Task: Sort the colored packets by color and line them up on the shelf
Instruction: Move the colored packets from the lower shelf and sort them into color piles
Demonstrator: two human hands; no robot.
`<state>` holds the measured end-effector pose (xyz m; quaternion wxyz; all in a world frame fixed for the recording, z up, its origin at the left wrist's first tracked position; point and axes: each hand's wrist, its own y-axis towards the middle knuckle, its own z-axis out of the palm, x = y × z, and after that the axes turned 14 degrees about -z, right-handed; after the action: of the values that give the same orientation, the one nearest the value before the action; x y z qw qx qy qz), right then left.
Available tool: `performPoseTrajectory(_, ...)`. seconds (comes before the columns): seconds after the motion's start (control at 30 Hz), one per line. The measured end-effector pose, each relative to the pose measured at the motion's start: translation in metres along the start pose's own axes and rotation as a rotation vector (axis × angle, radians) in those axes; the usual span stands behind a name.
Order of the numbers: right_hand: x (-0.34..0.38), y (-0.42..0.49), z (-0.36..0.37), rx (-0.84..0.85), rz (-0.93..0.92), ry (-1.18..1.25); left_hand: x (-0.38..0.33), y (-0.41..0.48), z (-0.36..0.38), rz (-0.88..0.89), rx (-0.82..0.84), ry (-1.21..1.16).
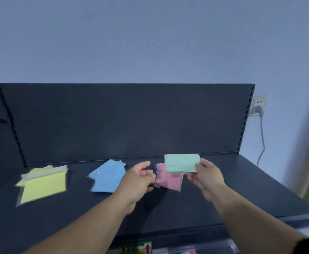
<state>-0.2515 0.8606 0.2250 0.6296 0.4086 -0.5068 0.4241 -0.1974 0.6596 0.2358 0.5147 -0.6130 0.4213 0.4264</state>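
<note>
On the dark grey metal shelf [223,189], overlapping yellow packets [43,187] lie far left of the pink sleeved packets [169,180], with blue packets [108,177] nearer on that side; blur hides the counts. Over the pink pile's far edge the right hand [207,177] pinches one mint-green packet [182,162]. The left hand [140,178], loosely curled, holds nothing just left of the pink pile. A white wall socket [259,105] sits far right of it.

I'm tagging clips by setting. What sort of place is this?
Likely a shop or stockroom indoors: a dark metal retail-style shelf with a slotted upright, against a plain wall with a plugged-in socket. The right hand holds a green packet over it.
</note>
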Motion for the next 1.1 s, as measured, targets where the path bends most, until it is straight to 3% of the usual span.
performPoseTrajectory(0.3, 0.004, 0.074, -0.093, -0.090, 0.007, -0.156, -0.007, 0.021, 0.075, 0.040, -0.099, 0.120)
performPoseTrajectory(0.47, 0.007, 0.083, -0.115, -0.047, -0.157, -0.701, -0.009, 0.022, 0.090, 0.052, -0.142, 0.166)
performPoseTrajectory(0.6, 0.003, 0.067, -0.095, 0.130, -0.275, -0.830, -0.008, 0.015, 0.088, 0.079, -0.178, 0.226)
performPoseTrajectory(0.83, 0.007, 0.004, -0.015, 0.521, -0.480, -0.987, -0.009, -0.007, 0.041, 0.172, -0.367, 0.597)
performPoseTrajectory(1.1, 0.015, -0.094, 0.098, 0.746, -0.639, -1.087, 0.021, -0.062, -0.081, 0.096, -0.689, 0.940)
